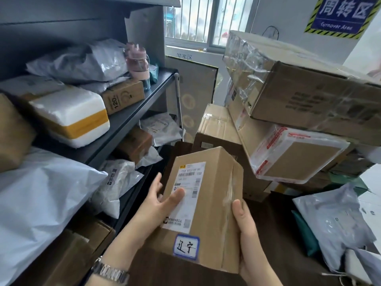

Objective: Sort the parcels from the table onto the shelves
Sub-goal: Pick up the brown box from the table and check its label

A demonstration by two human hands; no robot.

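I hold a brown cardboard parcel (214, 203) low in the middle of the view, with a white shipping label and a small blue-edged handwritten sticker on its top. My left hand (158, 205) grips its left side, thumb pressed on the label. On the right edge, my right hand (247, 230) clamps the box with the thumb on top. The dark grey shelves (132, 118) stand just to the left, crowded with parcels. The dark table (274, 223) lies under and to the right of the box.
On the shelves sit a white foam box with orange tape (74, 118), grey poly bags (82, 60), a small carton (123, 96) and a pink bottle (138, 62). Large cartons (305, 93) pile up on the right. More poly bags (334, 226) lie on the table.
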